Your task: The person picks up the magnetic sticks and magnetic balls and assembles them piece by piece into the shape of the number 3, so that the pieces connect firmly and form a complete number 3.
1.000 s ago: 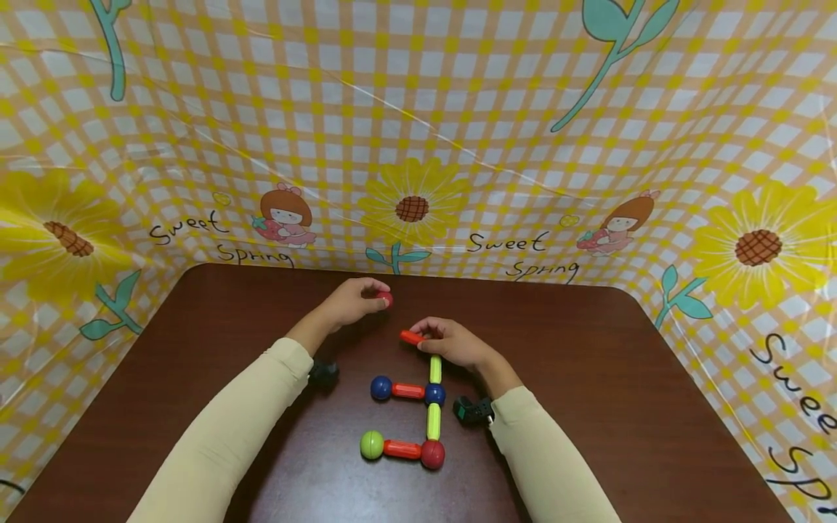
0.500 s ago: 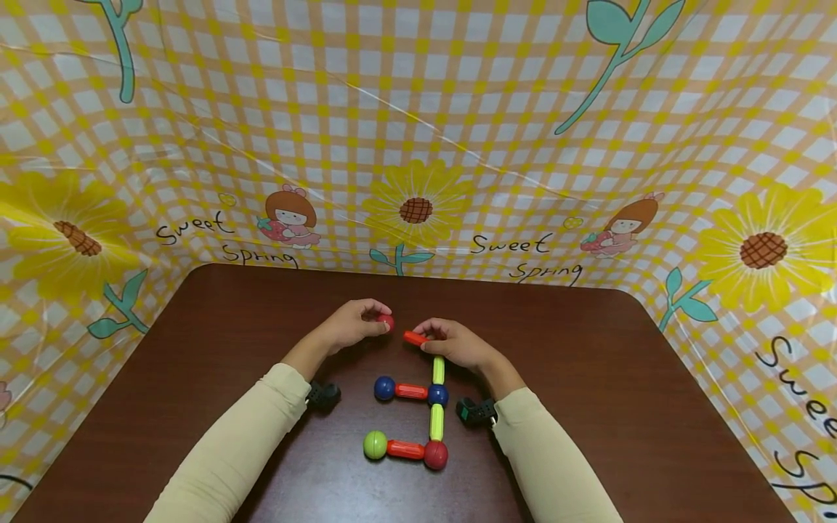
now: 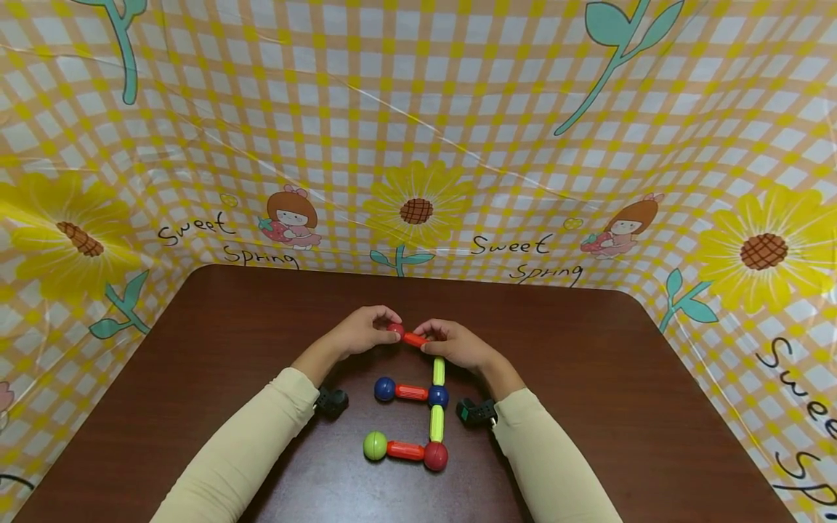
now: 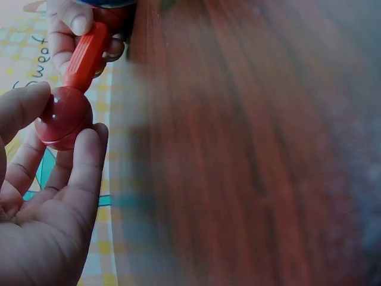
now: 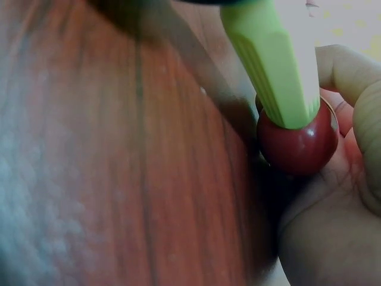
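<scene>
My left hand [image 3: 360, 331] pinches a glossy red ball [image 4: 66, 114] between thumb and fingers. The ball meets the end of a red ridged rod [image 4: 87, 56], and in the left wrist view no gap shows between them. That rod's other end is held by my right hand [image 3: 459, 344], thumb on top. By the right palm, a dark red ball [image 5: 299, 145] sits at the end of a yellow-green rod [image 5: 275, 74]; the right hand hides this ball in the head view. The yellow-green rod runs down to a blue ball [image 3: 438, 396].
A red rod [image 3: 411, 392] links that blue ball to another blue ball [image 3: 385, 388]. Nearer, a second yellow-green rod [image 3: 437, 423] leads to a red ball [image 3: 435, 456], a red rod [image 3: 405, 450] and a green ball [image 3: 375, 446]. Patterned cloth [image 3: 418, 109] encloses the brown table [image 3: 556, 349].
The left hand has come nearer and to the right, bringing its red ball against the red rod's end. My right hand has stayed nearly still, holding the rod.
</scene>
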Motion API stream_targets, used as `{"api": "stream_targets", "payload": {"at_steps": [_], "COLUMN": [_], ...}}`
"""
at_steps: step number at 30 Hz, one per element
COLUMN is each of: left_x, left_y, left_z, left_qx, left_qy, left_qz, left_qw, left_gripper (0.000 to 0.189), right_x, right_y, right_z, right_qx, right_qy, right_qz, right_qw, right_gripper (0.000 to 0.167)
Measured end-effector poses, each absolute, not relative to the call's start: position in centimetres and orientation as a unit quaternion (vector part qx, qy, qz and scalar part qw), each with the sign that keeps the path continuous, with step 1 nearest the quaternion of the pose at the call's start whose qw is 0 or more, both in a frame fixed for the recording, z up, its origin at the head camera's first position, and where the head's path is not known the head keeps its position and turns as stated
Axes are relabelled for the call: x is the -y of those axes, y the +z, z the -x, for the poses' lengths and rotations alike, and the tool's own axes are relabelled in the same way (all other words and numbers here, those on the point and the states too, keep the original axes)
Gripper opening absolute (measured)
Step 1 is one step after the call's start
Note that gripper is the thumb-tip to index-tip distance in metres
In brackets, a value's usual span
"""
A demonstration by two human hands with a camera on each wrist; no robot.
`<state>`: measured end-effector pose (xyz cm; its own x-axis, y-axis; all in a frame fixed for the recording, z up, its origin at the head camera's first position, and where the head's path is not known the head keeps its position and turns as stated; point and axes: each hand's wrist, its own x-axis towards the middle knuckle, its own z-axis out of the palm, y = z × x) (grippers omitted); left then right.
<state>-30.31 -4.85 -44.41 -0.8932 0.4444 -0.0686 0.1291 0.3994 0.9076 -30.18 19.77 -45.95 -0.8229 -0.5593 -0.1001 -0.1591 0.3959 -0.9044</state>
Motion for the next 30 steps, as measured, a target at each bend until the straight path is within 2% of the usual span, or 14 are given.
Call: {"api": "stream_targets", "payload": {"at_steps": [3, 11, 22, 30], "left_x": [5.1, 5.4, 5.5, 6.0], "left_y": [-44.5, -44.8, -44.8, -45.0], "left_z": [30.2, 30.0, 29.6, 29.6], "left_qx": [-0.826, -0.846, -0.86, -0.852], "left_qy": [0.515, 0.487, 0.458, 0.479], "left_qz": [-0.172, -0.169, -0.185, -0.167], "left_qw": [0.149, 0.134, 0.129, 0.133], "left_gripper": [0.025, 0.022, 0.02, 0.026], "right_x": [-19.8, -19.1, -19.1, -19.8], "right_y": [-45.9, -43.0, -43.1, -45.6], "right_z": [30.1, 28.4, 28.4, 30.0], "right_qx": [-0.809, -0.796, -0.796, -0.802], "right_qy": [-0.509, -0.528, -0.528, -0.536], "right_qz": [0.218, 0.211, 0.217, 0.183], "right_qw": [0.198, 0.206, 0.201, 0.187], "right_gripper": [0.026, 0.028, 0.027, 0.028]}}
